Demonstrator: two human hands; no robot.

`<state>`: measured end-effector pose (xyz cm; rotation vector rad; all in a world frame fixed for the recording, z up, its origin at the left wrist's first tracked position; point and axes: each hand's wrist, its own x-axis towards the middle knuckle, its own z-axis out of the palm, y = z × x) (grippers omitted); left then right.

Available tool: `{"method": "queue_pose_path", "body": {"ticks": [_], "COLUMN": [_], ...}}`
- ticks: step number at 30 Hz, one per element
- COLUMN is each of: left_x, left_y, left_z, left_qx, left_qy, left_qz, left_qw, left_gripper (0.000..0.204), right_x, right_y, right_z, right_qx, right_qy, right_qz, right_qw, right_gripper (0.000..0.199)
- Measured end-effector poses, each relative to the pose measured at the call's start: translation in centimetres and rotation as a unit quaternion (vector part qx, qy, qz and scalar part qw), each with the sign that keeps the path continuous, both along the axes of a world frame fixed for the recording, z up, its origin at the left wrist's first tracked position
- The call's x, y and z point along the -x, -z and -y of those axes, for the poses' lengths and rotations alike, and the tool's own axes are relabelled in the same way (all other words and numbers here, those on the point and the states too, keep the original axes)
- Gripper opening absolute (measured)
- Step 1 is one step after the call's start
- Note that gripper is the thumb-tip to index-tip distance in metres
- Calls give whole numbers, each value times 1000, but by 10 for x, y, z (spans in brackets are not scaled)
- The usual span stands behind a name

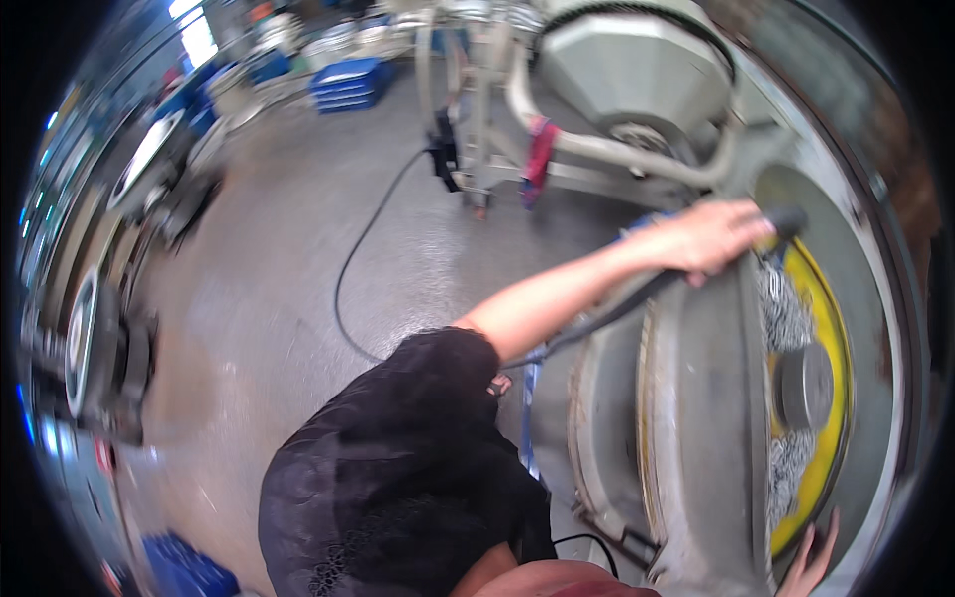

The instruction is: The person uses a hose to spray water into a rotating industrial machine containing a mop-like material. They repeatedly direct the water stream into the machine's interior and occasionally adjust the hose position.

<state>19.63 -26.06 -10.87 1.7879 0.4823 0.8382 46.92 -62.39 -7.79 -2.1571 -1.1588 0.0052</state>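
My left hand (711, 239) is closed around a black hose (637, 298), reaching out over the near rim of a round grey machine tub. The hose's dark, blurred end (786, 221) pokes past my fingers above the tub. Inside, a yellow lining (834, 343) surrounds a heap of small grey pieces (788, 313), too blurred to name. A grey cylindrical hub (804, 386) stands in the middle. At the lower right, my right hand (811, 562) is partly in view by the tub's edge, fingers apart, with nothing seen in it.
Beyond the tub stands a pale faceted drum (637, 70) on a tubular frame, with a red cloth (539, 159) hanging from it. A dark cable (340, 279) curves over the floor. Blue trays (350, 85) are stacked farther back. Grey machines (95, 343) line the left side.
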Motion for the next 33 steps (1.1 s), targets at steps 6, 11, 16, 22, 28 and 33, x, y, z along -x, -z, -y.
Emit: {"method": "queue_pose_path", "body": {"ticks": [6,11,16,22,28,33], "left_x": [19,23,22,21,22,23], "left_y": [4,-2,7,8,9,8], "left_z": [-7,-1,-2,-4,-2,0], "left_qx": [-23,-40,-52,-64,-61,-67], "left_qy": [5,-12,-32,-10,-19,-25], "left_qz": [17,-6,16,6,8,8], "left_qw": [1000,999,998,998,998,997], "left_gripper": [50,56,46,45,42,41], "right_x": [12,25,34,47,50,53], "right_y": [-17,-22,-12,-11,-7,-5], "right_z": [-22,-36,-62,-80,-99,-104], "right_qx": [80,99,92,93,95,89], "right_qy": [2,-13,-48,-71,-91,-99], "right_qz": [-16,11,12,15,13,13], "right_qw": [997,995,994,993,991,991], "right_gripper": [49,48,47,45,43,42]}}
